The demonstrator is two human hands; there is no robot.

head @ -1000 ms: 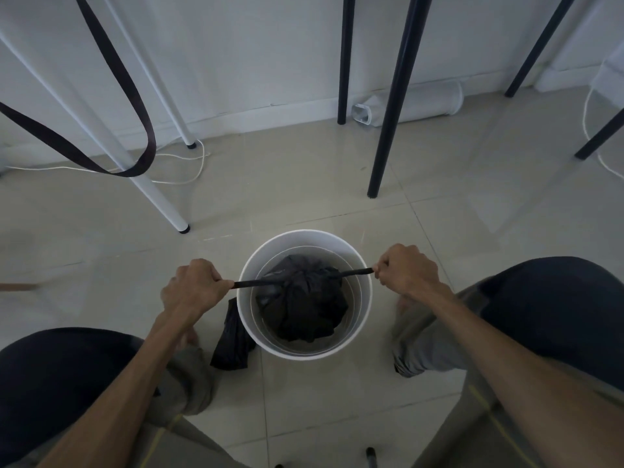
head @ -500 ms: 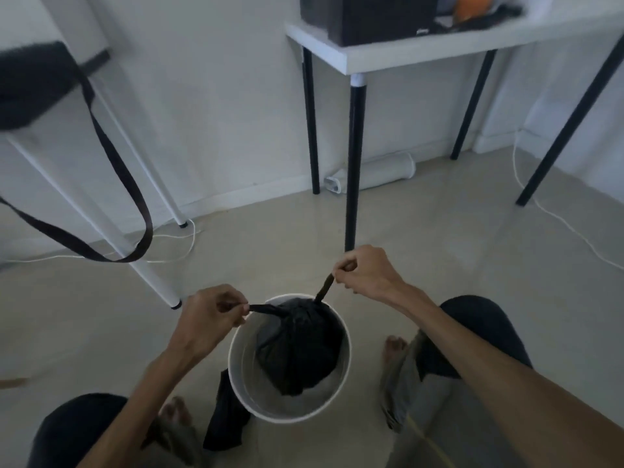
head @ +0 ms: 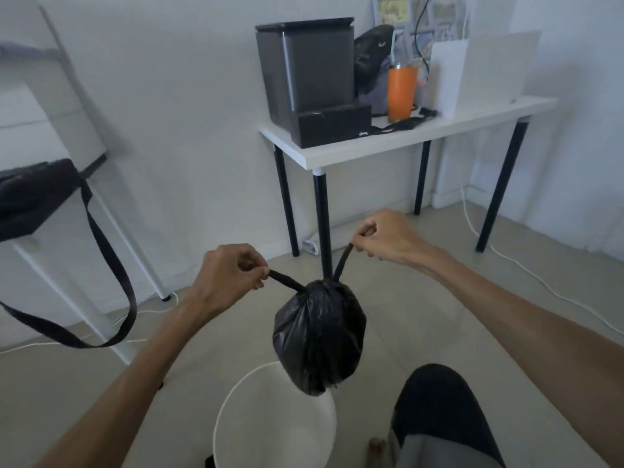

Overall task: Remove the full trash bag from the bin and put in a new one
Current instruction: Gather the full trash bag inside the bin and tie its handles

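The left hand [head: 233,272] and the right hand [head: 385,236] are each pinching one tie end of the knotted black trash bag [head: 319,336], which is hanging between and below them, above the white bin [head: 270,423] on the floor.

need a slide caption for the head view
Both hands lift the tied black trash bag above the white bin.

Trash bag [head: 319,336] — thin, crinkled glossy black plastic; bin [head: 275,430] smooth matt white (plastic, seemingly); floor [head: 422,319] glossy tile.
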